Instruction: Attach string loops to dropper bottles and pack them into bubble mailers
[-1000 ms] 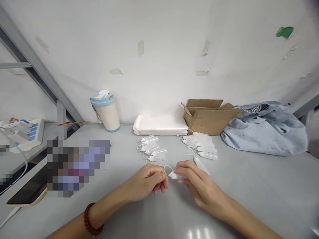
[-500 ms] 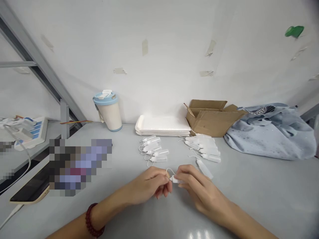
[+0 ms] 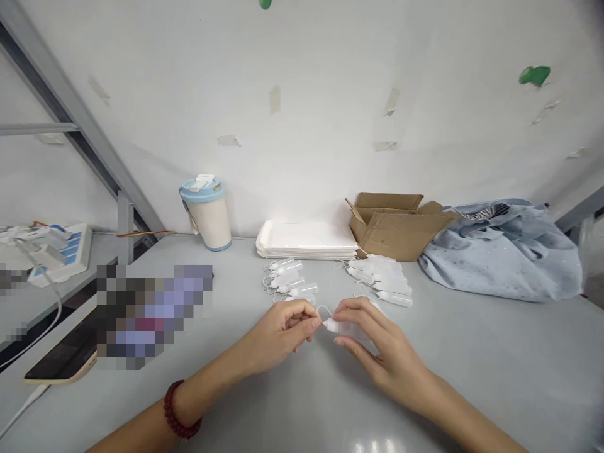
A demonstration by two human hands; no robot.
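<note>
A pixelated block [image 3: 153,314] at the middle left covers what lies there and also one end of a phone [image 3: 56,363] at lower left. Two smaller pixelated patches [image 3: 10,277] sit at the far left edge. A green object [image 3: 265,3] is cut off by the top edge. In the centre, fingers of the right hand [image 3: 377,349] cover most of the small bottle [image 3: 343,328], and its very tip is hidden between the fingertips of the left hand [image 3: 278,333].

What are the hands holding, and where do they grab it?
A small bottle. The right hand grips its body; the left hand pinches its white tip.
</note>
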